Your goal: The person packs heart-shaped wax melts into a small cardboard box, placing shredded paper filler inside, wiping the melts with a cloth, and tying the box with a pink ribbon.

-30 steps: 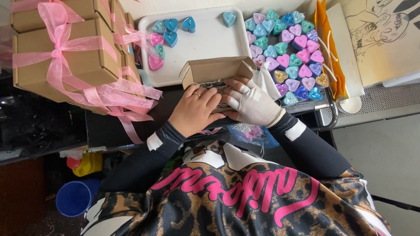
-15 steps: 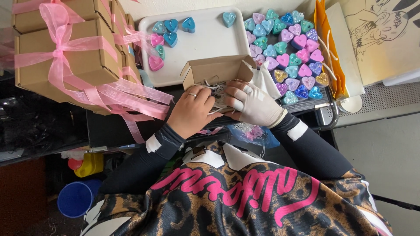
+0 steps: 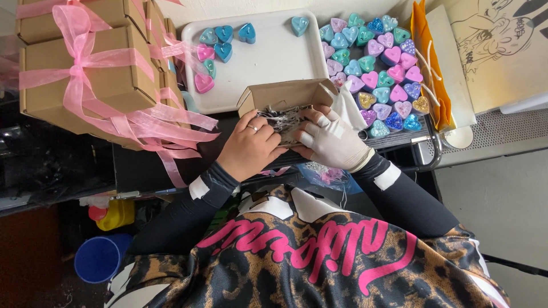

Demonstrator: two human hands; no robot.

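An open brown cardboard box (image 3: 282, 94) stands at the near edge of a white tray (image 3: 274, 54). It holds grey shredded paper filling (image 3: 282, 118). My left hand (image 3: 248, 149), bare with a ring, presses on the filling from the left. My right hand (image 3: 334, 142), in a white glove, presses on it from the right with fingers spread. Neither hand grips anything I can see. Several heart-shaped pieces (image 3: 374, 63) in pink, teal, purple and blue lie on the right of the tray, and a few more (image 3: 220, 48) on its left.
Closed brown boxes tied with pink ribbon (image 3: 85, 74) are stacked at the left. An orange bag (image 3: 428, 63) and a sheet with a drawing (image 3: 502, 45) lie at the right. A blue bucket (image 3: 100, 256) and a yellow container (image 3: 117, 214) sit low on the left.
My hands have shifted apart over the box, so the shredded paper filling between them now shows. The box itself has stayed in place.
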